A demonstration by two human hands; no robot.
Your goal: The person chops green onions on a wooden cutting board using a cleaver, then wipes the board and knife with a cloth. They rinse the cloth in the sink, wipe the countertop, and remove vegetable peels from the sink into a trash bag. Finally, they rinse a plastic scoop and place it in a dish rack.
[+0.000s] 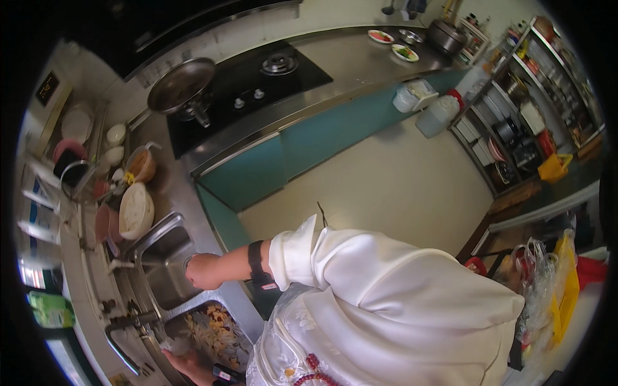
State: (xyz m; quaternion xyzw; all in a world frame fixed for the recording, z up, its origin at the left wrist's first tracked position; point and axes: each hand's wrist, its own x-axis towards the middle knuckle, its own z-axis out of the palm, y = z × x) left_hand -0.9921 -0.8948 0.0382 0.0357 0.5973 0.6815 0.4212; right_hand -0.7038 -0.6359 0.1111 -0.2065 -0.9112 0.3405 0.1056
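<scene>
In the left-centre of the frame one hand [205, 271] is closed into a fist over the rim of the steel sink [168, 273], and it seems to press on the edge; if it grips something small, I cannot tell. This forearm wears a black band and a white sleeve, and from the twisted body I cannot say surely if it is the left or right hand. At the lower edge of the frame another hand [187, 363] reaches under the tap [132, 321], beside the second basin [215, 331], which is full of yellow and white food scraps; its fingers are partly cut off, so the grip is unclear. Above the sink, in the left part, lies a round white board [136, 210]. In the upper left a wok [181, 85] stands on the black stove [257, 90].
</scene>
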